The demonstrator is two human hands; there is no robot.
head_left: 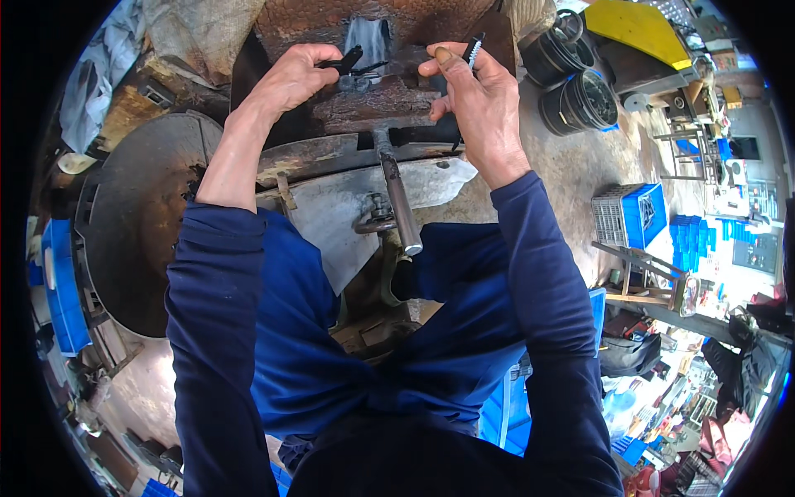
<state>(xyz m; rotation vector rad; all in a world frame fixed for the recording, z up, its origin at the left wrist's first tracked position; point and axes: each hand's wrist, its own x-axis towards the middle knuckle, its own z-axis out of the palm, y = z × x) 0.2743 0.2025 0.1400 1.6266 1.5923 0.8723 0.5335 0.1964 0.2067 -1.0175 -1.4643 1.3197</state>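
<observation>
Fingers and thumb of my left hand (290, 79) pinch a small black angular piece (351, 58), held over the left side of a dark, crusted metal block (364, 108). On the block's right side, my right hand (484, 108) is closed around a slender black part with a silver ribbed or coiled section (474, 51). Its lower end is mostly hidden by my fingers. A shiny metal bar (397, 199) sticks out from the block toward me, between my knees. Behind the block lies a pale, bright patch (368, 37) of unclear kind.
To the left stands a big round dark metal disc (141, 224). Black buckets (580, 101) sit on the floor at the far right, near a yellow panel (638, 31). A blue and grey crate (631, 215) rests on a wooden stand (638, 277). Grey cloth (331, 215) hangs below the block.
</observation>
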